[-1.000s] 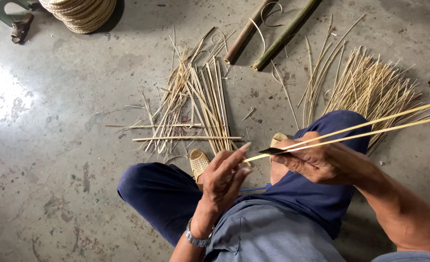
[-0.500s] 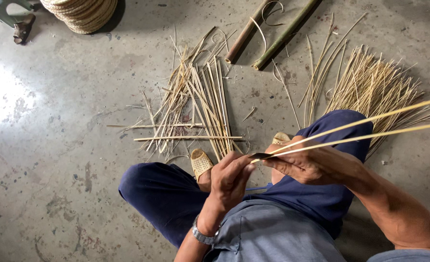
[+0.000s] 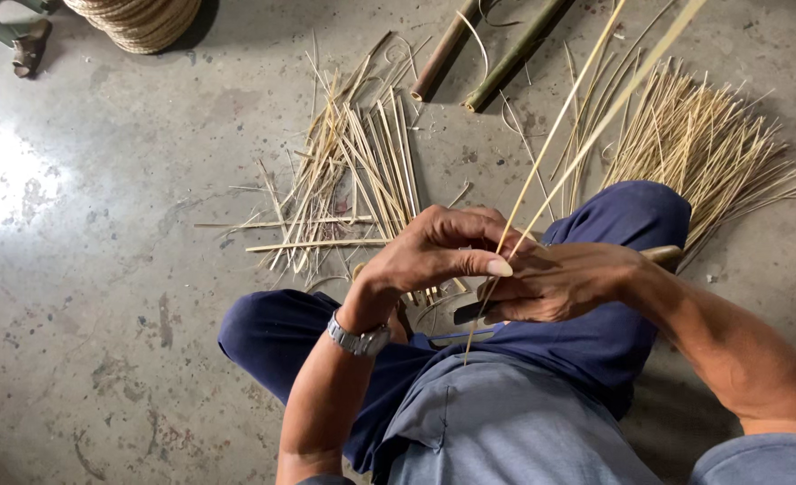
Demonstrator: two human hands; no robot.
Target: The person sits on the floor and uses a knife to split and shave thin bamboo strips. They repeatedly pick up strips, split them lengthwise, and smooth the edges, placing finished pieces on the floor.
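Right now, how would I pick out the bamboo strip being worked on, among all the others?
Start at the person's blue-trousered knees, where the left hand and right hand meet. The bamboo strip rises from between them towards the top edge. Unlike the loose splints lying on the floor, it is long, raised and split into two strands.

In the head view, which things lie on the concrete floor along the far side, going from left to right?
Dark sandal → stack of woven baskets → loose heap of split bamboo strips → two bamboo poles → fan of thin bamboo slivers.
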